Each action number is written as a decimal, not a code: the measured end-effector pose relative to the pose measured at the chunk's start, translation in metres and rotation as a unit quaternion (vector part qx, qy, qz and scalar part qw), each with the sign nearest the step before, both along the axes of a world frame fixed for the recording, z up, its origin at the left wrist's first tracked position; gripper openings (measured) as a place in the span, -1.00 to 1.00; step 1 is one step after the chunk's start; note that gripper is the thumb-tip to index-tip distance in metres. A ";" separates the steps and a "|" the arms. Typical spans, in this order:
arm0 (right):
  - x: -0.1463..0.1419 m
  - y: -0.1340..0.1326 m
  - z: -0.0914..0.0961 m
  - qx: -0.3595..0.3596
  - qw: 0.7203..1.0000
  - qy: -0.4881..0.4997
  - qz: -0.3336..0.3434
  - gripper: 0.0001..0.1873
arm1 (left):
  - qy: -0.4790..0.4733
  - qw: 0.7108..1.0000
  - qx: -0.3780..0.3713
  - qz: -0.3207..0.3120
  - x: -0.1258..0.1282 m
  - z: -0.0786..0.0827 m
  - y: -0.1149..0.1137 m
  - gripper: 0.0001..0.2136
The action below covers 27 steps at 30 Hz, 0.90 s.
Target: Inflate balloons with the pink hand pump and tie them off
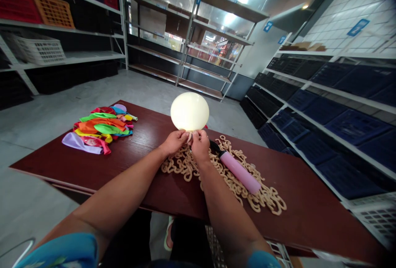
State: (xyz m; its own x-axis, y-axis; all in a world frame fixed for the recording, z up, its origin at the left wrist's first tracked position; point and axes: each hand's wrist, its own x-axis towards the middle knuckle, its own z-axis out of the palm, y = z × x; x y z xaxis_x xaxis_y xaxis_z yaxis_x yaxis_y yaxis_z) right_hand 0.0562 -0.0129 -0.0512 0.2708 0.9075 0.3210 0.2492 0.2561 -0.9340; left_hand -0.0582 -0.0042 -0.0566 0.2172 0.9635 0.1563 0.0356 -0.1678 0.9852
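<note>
A pale yellow inflated balloon (pixel 189 111) stands above the table, its neck pointing down between my two hands. My left hand (pixel 175 142) pinches at the neck with thumb and fingers together. From the other side my right hand (pixel 200 143) is closed on the same neck, fingertips almost touching those of the left. Just beyond my right hand lies a pink hand pump (pixel 239 171) with a black end. It rests on a tan, curly rope (pixel 188 168) spread in loops below my hands and to the right.
Several limp, colourful balloons (pixel 103 125) are piled on the left of the dark red table (pixel 148 136). Shelves with crates (pixel 52 8) stand at the left, racks (pixel 185 45) at the back. Dark blue bins (pixel 349 123) fill the right-hand shelves.
</note>
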 end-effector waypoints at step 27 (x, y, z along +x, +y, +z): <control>0.012 0.003 -0.003 0.144 0.965 -0.206 -0.069 -0.87 | -0.099 0.910 -0.300 -0.269 -0.010 0.014 -0.008 -0.81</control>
State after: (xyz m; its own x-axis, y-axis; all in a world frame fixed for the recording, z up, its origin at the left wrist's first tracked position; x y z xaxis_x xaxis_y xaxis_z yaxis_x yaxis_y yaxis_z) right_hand 0.0680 -0.0096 -0.0544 0.1785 0.7292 0.6606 0.6349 0.4276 -0.6435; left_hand -0.0680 -0.0122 -0.0422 0.7070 0.6513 -0.2757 -0.0806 0.4614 0.8835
